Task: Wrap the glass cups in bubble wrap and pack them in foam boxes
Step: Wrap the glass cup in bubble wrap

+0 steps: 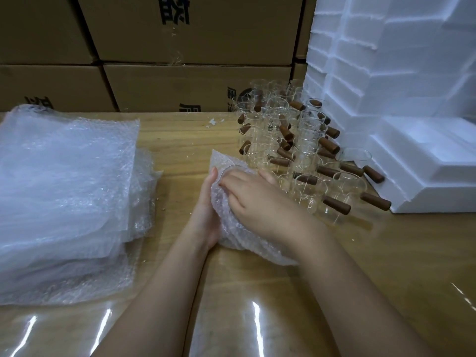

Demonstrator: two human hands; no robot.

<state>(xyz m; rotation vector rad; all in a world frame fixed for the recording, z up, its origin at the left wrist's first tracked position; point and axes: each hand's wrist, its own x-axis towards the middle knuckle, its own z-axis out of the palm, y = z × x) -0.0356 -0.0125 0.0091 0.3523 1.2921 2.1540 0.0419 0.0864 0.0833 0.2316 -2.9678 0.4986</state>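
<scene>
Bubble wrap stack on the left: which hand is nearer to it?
Left. The left hand holds the wrapped bundle on the side facing the stack; the right hand lies over the bundle, toward the glass cups.

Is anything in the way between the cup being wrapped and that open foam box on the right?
Yes. The unwrapped cups stand between the wrapped cup, held by the left hand and right hand, and the foam box. It would probably need lifting over them.
</scene>
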